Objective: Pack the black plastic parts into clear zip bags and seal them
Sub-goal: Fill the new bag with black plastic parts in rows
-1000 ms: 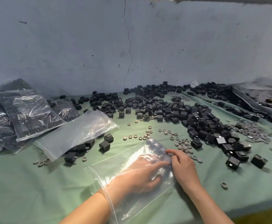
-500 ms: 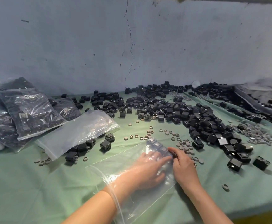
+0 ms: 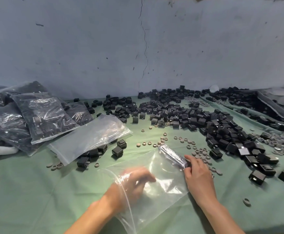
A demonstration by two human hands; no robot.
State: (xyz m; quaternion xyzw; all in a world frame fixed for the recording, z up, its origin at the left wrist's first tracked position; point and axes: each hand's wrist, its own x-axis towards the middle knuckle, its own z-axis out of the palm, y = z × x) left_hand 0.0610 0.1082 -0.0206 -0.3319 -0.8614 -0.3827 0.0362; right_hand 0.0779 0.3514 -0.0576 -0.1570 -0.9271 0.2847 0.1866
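Observation:
A clear zip bag (image 3: 164,169) lies on the green cloth in front of me. A short row of black plastic parts (image 3: 171,153) sits inside it at its far end. My left hand (image 3: 134,181) is inside the bag, blurred, with loosely bent fingers that hold nothing I can see. My right hand (image 3: 198,178) pinches the bag's right edge just beside that row. A big pile of loose black parts (image 3: 222,129) spreads across the back and right of the table.
Filled, sealed bags (image 3: 43,115) are stacked at the left, and empty clear bags (image 3: 90,134) lean on a few black parts beside them. Small grey rings (image 3: 200,152) are scattered past the bag. The table's front edge (image 3: 273,231) is near my right forearm, and a wall runs behind.
My left hand has drawn back toward me inside the bag, away from the row of parts. My right hand stays at the bag's edge, fingers still pinching there.

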